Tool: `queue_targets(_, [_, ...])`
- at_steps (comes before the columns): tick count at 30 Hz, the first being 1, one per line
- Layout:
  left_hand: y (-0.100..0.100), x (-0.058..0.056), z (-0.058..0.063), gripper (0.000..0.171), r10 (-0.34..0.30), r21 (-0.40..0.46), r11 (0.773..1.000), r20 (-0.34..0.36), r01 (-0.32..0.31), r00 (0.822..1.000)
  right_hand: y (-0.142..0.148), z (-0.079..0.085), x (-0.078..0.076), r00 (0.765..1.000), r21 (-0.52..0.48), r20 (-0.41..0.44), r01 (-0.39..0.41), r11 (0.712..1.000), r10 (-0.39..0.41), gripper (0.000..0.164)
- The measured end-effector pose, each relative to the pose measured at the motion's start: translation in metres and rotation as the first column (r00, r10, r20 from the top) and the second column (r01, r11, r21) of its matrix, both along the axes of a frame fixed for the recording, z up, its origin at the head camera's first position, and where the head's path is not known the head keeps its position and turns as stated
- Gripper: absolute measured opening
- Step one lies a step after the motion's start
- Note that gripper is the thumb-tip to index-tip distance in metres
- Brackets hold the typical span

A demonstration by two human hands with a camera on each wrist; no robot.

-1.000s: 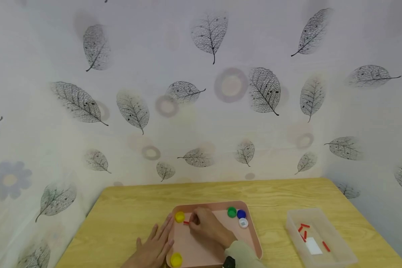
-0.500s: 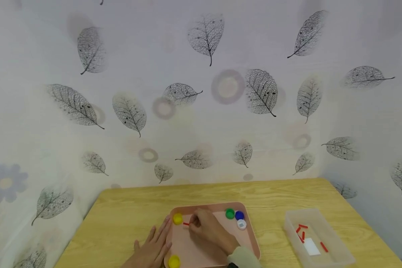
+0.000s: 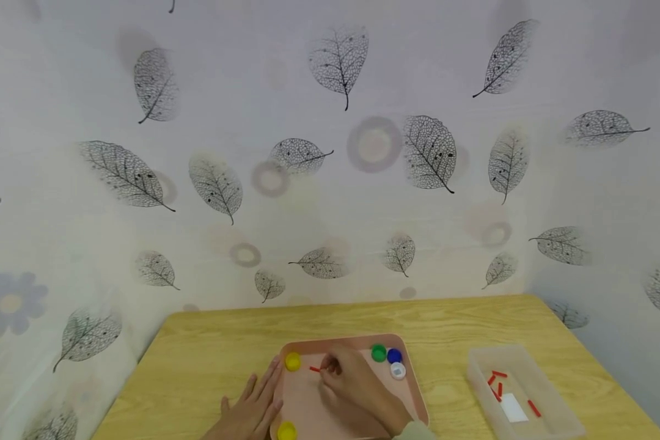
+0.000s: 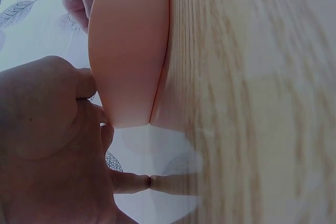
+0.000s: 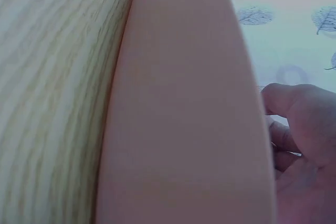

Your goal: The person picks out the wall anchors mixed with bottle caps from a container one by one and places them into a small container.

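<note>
In the head view, my right hand point(image 3: 354, 382) is over the pink tray point(image 3: 308, 403), its thumb and index finger pinching a short red stick point(image 3: 315, 369). The stick's free end points left, toward a round yellow cap point(image 3: 293, 361) in the tray's far left corner. My left hand point(image 3: 247, 406) rests at the tray's left edge, fingers extended along the rim. From the left wrist, that hand point(image 4: 47, 140) shows against the tray's outer wall point(image 4: 128, 51). In the right wrist view the tray wall point(image 5: 184, 103) hides part of my right hand point(image 5: 310, 135) and the stick.
A second yellow cap point(image 3: 287, 431) lies in the near left corner. Green point(image 3: 379, 352), blue point(image 3: 394, 355) and white point(image 3: 398, 370) caps sit together at the far right. On the wooden table point(image 3: 214, 342), a translucent box point(image 3: 555, 391) holds several red sticks and a white card point(image 3: 513, 407).
My right hand has shifted slightly to the right with the red stick, leaving a wider gap from the far yellow cap. The left hand stays at the tray's edge.
</note>
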State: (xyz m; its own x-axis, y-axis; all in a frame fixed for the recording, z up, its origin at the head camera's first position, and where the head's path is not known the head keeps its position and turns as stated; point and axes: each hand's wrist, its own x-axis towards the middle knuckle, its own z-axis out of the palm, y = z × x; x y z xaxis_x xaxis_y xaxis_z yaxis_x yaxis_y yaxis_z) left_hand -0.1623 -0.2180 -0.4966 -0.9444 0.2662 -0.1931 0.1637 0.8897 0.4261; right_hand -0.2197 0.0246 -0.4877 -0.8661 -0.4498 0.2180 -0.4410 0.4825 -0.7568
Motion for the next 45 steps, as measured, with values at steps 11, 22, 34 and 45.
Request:
queue_targets(11, [-0.003, 0.0, -0.002, 0.062, -0.019, 0.02, 1.0, -0.023, 0.019, 1.0, 0.018, 0.007, 0.013, 0.997, -0.05, -0.068, 0.025, 0.998, -0.028, 0.008])
queue_targets(22, [-0.005, 0.001, 0.0, 0.062, -0.032, 0.02, 0.999, -0.027, 0.032, 0.999, 0.044, 0.019, 0.03, 0.98, -0.059, -0.177, 0.085, 0.995, -0.094, 0.017])
queue_targets(34, [-0.004, 0.003, 0.002, 0.062, -0.018, 0.058, 0.998, 0.016, 0.017, 1.0, 0.078, 0.028, 0.038, 0.944, -0.116, -0.316, 0.064, 0.991, -0.098, 0.022])
queue_targets(45, [-0.001, 0.002, 0.001, 0.061, -0.039, 0.047, 0.998, -0.018, 0.04, 0.999, 0.105, 0.029, 0.045, 0.941, -0.083, -0.264, 0.194, 0.978, -0.209, 0.027])
